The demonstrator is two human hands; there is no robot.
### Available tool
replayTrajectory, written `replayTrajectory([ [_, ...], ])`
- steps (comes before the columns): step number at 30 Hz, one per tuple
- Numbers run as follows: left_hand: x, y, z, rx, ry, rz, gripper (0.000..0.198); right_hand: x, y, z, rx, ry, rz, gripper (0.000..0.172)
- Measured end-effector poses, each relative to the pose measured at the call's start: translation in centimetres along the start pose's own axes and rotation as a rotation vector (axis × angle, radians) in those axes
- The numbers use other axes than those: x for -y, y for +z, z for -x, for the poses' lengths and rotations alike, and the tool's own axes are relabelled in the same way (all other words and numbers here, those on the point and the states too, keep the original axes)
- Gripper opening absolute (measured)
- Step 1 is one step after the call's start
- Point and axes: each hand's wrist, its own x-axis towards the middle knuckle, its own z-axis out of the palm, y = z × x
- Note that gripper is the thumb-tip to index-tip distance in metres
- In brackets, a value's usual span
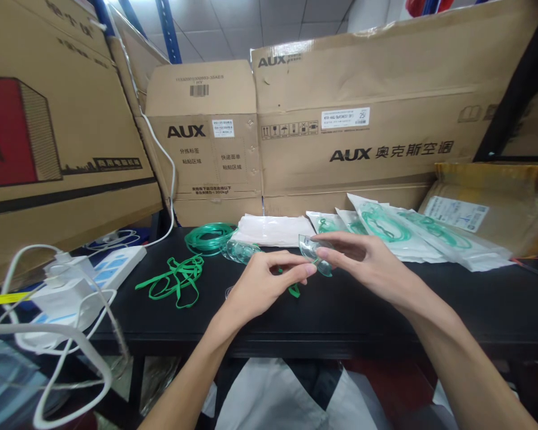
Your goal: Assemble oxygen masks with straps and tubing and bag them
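Above the black table, my right hand is closed on a clear plastic mask, with thumb and fingers at its edge. My left hand pinches a green strap at the mask's near side, its fingertips close to those of my right hand. A piece of the green strap hangs below my left fingers. Behind my left hand lie more clear masks and a coil of green tubing. To the left is a loose tangle of green straps.
Packed white pouches with green tubing lie at the back right, beside a taped brown parcel. A white package rests at the back middle. A power strip with white cables is at left. Cardboard boxes wall the back.
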Motion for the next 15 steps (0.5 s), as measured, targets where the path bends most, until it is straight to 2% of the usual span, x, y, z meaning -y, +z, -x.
replayTrajectory([
  [5, 0.11, 0.01, -0.08, 0.029, -0.027, 0.147, 0.028, -0.08, 0.26, -0.06, 0.023, -0.010, -0.017, 0.037],
  [10, -0.16, 0.05, -0.17, 0.008, -0.049, 0.208, 0.023, 0.01, 0.28, 0.11, 0.013, -0.060, -0.100, 0.038],
  [15, -0.18, -0.10, -0.19, -0.008, -0.063, 0.206, 0.022, 0.24, 0.19, 0.45, 0.010, -0.171, -0.071, 0.020],
])
